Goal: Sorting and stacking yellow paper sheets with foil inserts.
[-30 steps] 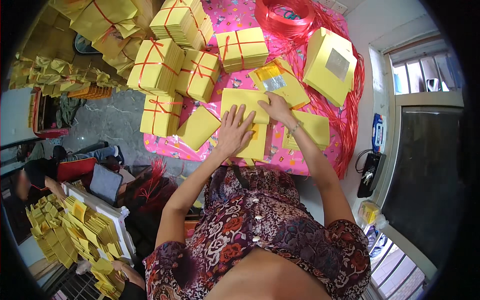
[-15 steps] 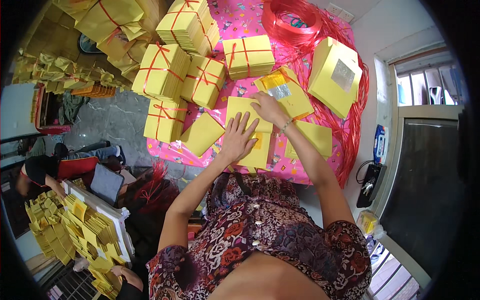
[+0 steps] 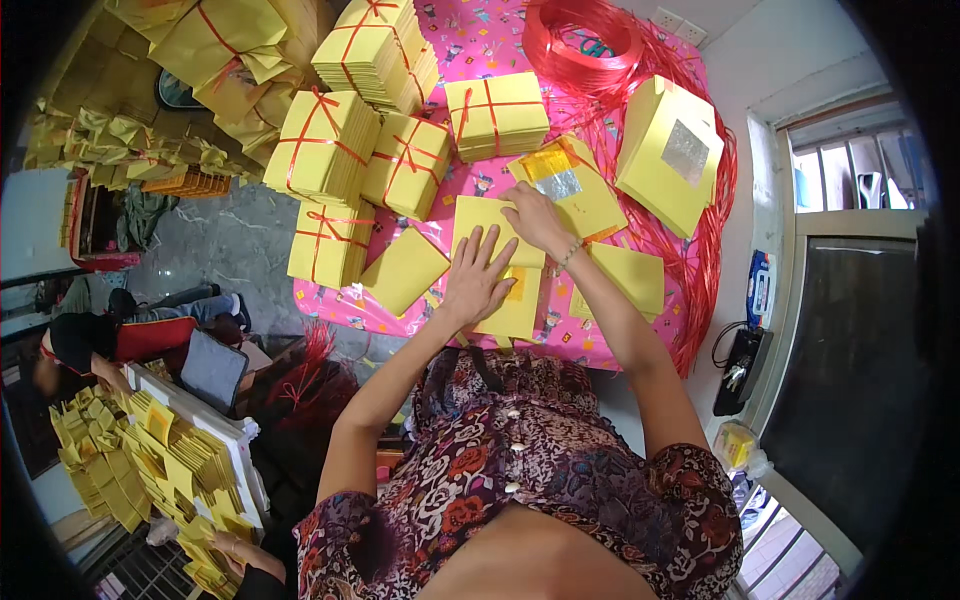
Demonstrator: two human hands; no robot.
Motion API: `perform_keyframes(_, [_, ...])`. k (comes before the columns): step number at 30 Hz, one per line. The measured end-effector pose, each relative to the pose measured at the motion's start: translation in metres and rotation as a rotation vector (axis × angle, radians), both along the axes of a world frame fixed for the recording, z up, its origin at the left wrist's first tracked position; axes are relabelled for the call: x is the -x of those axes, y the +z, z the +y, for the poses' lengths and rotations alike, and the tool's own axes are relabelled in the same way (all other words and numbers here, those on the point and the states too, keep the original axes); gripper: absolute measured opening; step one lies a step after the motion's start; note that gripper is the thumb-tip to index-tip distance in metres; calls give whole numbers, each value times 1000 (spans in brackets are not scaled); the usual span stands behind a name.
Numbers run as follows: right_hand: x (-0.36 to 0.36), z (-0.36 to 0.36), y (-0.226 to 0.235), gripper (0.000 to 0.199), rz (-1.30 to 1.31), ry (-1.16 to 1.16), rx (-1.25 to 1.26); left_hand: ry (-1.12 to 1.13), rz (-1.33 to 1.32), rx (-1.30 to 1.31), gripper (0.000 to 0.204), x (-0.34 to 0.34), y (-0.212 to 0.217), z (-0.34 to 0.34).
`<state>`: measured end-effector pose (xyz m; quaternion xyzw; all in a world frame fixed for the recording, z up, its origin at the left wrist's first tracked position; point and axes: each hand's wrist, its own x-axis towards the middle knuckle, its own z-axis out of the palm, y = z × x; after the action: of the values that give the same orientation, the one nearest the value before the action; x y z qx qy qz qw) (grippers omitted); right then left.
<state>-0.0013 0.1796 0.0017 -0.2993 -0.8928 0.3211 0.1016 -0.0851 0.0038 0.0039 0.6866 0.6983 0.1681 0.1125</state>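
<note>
1. The room: grey marbled floor (image 3: 215, 240) off to the left, a dark door panel (image 3: 840, 330) on the right with barred openings above and below it.
2. The worktop (image 3: 590, 345) is the big one, covered in a shiny pink sheet with little cartoon figures all over. Pretty crowded up there.
3. Heaps of yellow paper (image 3: 235, 35) fill the upper left corner, beyond the worktop.
4. Lower left there's a white-edged board (image 3: 247, 450) loaded with more yellow pieces, and a co-worker's hand (image 3: 235, 548) in a dark sleeve is right at them.
5. Five yellow bundles (image 3: 405, 165), all tied crosswise with red ribbon, bunch up on the left and far part of the worktop.
6. A red ribbon coil (image 3: 575, 70) sits at the far end, with loose red strands (image 3: 705, 270) running down the right edge. A yellow stack (image 3: 650, 165) with a silvery patch lies just beside them.
7. Now the hands: left hand (image 3: 478, 288) is palm down, fingers spread wide. Right hand (image 3: 538, 222) has its fingers bent in; can't tell if it's pinching anything.
8. The yellow sheet (image 3: 483, 212) lies under both, near the worktop's front edge.
9. Smallest: keys (image 3: 737, 378) hanging by the door.
</note>
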Motion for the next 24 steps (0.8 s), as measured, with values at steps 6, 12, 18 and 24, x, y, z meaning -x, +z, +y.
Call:
perform_keyframes(6, [0, 0, 0, 22, -19, -8, -24, -19, -7, 7, 63, 2, 0, 1])
perform_keyframes(12, [0, -1, -1, 23, -29, -15, -11, -20, -24, 18, 63, 3, 1, 1])
perform_keyframes(18, [-1, -2, -4, 22, -25, -32, -6, -25, -22, 23, 66, 3, -2, 2])
perform_keyframes(24, [-11, -27, 25, 16, 166, -234, -322, -27, -2, 25, 71, 4, -2, 2])
